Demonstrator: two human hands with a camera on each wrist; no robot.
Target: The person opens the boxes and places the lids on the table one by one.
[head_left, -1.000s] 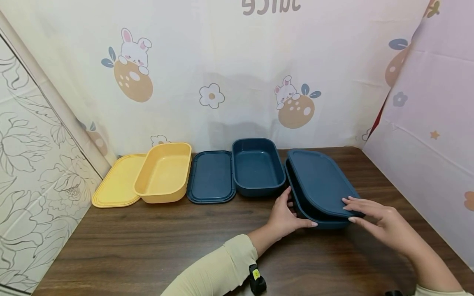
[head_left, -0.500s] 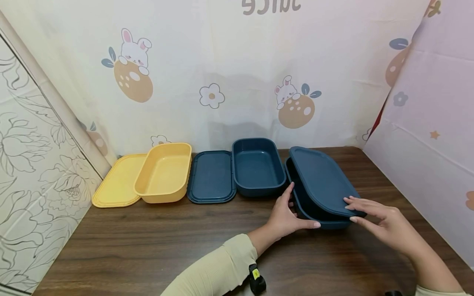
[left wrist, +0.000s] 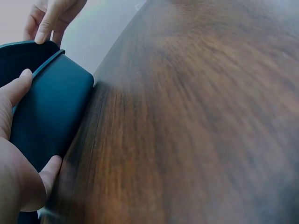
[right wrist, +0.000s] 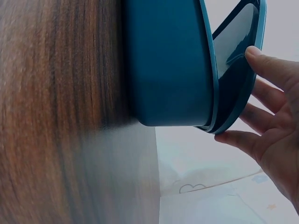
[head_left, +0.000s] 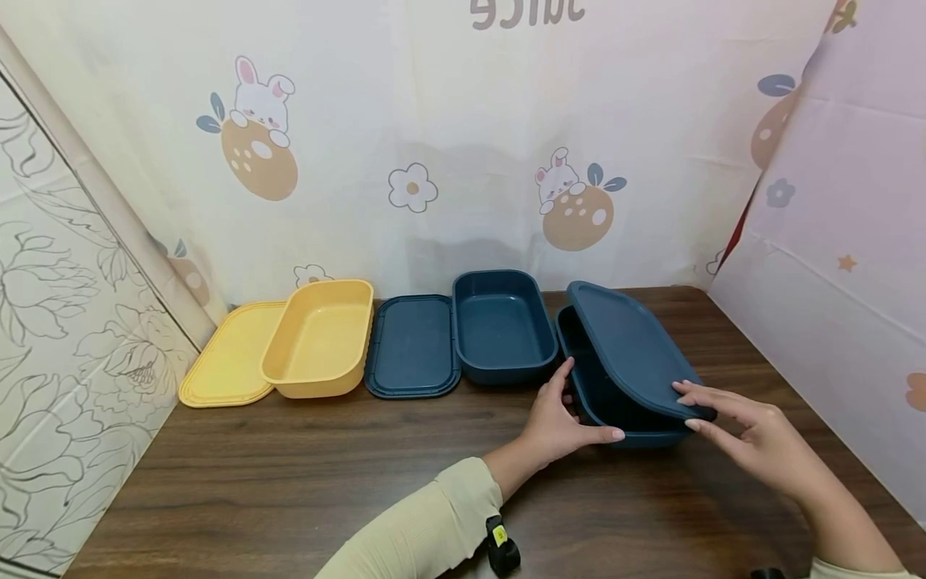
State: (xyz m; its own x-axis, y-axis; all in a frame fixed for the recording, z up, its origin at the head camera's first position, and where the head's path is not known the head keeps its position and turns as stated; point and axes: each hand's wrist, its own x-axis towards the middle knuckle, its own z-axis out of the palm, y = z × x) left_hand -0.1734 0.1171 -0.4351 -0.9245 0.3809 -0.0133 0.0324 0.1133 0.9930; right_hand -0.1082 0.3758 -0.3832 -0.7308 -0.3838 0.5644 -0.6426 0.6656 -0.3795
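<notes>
At the right of the head view stands a dark blue food container (head_left: 654, 440). Its matching lid (head_left: 629, 338) is tilted over it, the far and left edges raised and a dark gap showing between lid and rim. My left hand (head_left: 555, 426) holds the container's near left corner, with the thumb on the near rim and the fingers along the left side. The lid's near right corner is pinched by my right hand (head_left: 755, 434). In the right wrist view the thumb and fingers of the right hand (right wrist: 280, 112) lie on opposite faces of the lid (right wrist: 238, 79).
Left of the held container stand an uncovered blue container (head_left: 506, 371), a flat blue lid (head_left: 414, 346), a yellow container (head_left: 314, 386) and a yellow lid (head_left: 227, 354) in a row. The wooden table (head_left: 325, 466) meets patterned cloth walls (head_left: 470, 104) behind and right.
The blue lid's far edge has risen and the gap over the container has widened. My right hand has shifted very slightly right with the lid; my left hand stays nearly in place.
</notes>
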